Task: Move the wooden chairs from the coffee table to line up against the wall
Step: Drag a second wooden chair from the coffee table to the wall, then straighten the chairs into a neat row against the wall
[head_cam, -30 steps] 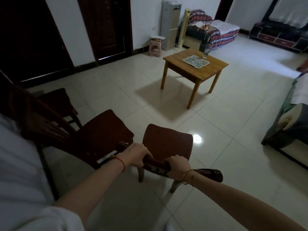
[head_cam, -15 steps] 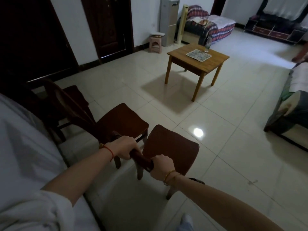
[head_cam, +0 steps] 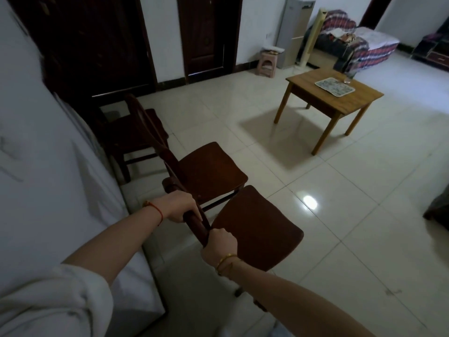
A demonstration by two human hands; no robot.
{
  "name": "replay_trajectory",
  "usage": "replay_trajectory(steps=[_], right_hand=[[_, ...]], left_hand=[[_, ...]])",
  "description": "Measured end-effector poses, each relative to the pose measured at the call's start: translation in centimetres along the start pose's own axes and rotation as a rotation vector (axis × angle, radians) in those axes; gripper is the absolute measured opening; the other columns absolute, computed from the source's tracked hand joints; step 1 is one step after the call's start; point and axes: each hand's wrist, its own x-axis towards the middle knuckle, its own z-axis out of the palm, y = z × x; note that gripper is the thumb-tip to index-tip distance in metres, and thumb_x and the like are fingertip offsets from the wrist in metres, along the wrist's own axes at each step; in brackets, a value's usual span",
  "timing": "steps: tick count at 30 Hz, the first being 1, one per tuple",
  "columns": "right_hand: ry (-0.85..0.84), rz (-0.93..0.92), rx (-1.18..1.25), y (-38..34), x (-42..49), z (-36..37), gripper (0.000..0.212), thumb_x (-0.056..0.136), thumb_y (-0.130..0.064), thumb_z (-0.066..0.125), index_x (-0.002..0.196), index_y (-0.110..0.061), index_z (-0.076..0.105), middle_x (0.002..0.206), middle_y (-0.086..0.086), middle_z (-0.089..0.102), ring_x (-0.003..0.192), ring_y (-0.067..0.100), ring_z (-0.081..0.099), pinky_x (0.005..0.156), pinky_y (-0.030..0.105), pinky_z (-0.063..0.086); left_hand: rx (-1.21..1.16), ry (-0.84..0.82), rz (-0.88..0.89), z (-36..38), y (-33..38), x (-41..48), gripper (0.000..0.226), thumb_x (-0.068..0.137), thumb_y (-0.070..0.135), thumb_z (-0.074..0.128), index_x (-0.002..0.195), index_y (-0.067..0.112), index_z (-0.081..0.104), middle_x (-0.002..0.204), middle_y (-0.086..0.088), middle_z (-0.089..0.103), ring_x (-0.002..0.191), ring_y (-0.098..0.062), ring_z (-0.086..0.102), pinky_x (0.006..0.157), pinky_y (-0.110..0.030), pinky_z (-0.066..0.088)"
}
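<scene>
Both arms reached forward and down from the bottom of the view, the left one out of a pale rolled-up sleeve (head_cam: 48,297). The right hand (head_cam: 220,244) was curled tight, knuckles up, round the near end of the top rail of the nearest chair (head_cam: 257,229), a gold bracelet (head_cam: 224,261) at its wrist. Just ahead of it the left hand (head_cam: 178,206) was clenched round the same rail further along, a red string (head_cam: 155,207) on that wrist. So both fists were fully closed on that one dark bar, which ran slantwise between them and poked out past the left hand.

The chair's seat lay right of the rail and beyond the right hand, out over the pale tiled floor (head_cam: 340,215), and only a bit of one leg showed beneath the right forearm. Whether its feet touched the floor, I couldn't tell.

Just past it stood the second chair (head_cam: 209,171), its seat corner almost meeting the held one's, its back towards the white wall (head_cam: 36,154) on the left. Behind that sat a third chair (head_cam: 131,132), again by the wall, in deep shadow.

Well apart, far right, stood the coffee table (head_cam: 359,98), light wood, carrying a patterned tray (head_cam: 334,86) with a glass (head_cam: 348,79) beside it. Dark doors (head_cam: 209,35) and a small pink stool (head_cam: 267,64) lined the far wall.
</scene>
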Motion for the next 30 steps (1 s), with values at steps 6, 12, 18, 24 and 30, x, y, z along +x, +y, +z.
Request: replay_trajectory(steps=[6,12,18,24,30], right_hand=[[0.025,-0.061,0.006,0.6,0.0,0.1,0.034,0.084,-0.036,0.064,0.108,-0.012,0.066,0.095,0.005,0.069,0.084,0.024,0.069,0.075,0.036,0.058],[-0.091,-0.215,0.173,4.8,-0.3,-1.9,0.069,0.079,-0.078,0.048,0.117,-0.022,0.063,0.092,-0.001,0.071,0.075,0.015,0.068,0.072,0.036,0.061],[0.168,-0.264,0.273,14.9,1.3,-9.4,0.081,0.081,-0.071,0.054,0.148,-0.029,0.035,0.137,-0.002,0.058,0.111,0.014,0.062,0.097,0.033,0.051],[0.27,-0.45,0.378,23.6,3.6,-19.0,0.093,0.07,-0.077,0.055,0.149,-0.034,0.031,0.152,-0.009,0.04,0.139,0.011,0.038,0.113,0.034,0.033],[0.3,-0.641,0.345,33.1,6.0,-28.2,0.092,0.071,-0.072,0.059,0.148,-0.027,0.037,0.151,-0.008,0.042,0.138,0.012,0.039,0.115,0.04,0.034]], left_hand=[[0.007,-0.01,-0.022,0.2,0.2,0.1,0.052,0.089,0.013,0.063,0.131,0.044,0.061,0.123,0.007,0.069,0.117,-0.016,0.059,0.102,-0.039,0.045],[0.17,-0.124,-0.128,0.5,0.5,0.0,0.07,0.09,0.008,0.063,0.15,0.033,0.039,0.155,0.005,0.04,0.15,-0.02,0.02,0.123,-0.05,-0.002],[-0.213,0.032,-0.322,-4.8,3.4,-0.2,0.107,0.084,0.014,0.069,0.158,0.035,-0.005,0.167,0.003,0.0,0.153,-0.02,-0.005,0.123,-0.046,-0.002],[-0.712,0.802,-0.288,-9.6,10.7,2.9,0.11,0.079,0.044,0.08,0.154,0.049,0.0,0.159,0.027,0.005,0.146,0.003,0.004,0.116,-0.033,0.014],[-0.735,1.131,-0.409,-13.5,19.4,10.3,0.091,0.082,0.041,0.077,0.156,0.032,0.024,0.16,0.01,0.029,0.143,-0.005,0.028,0.116,-0.034,0.026]])
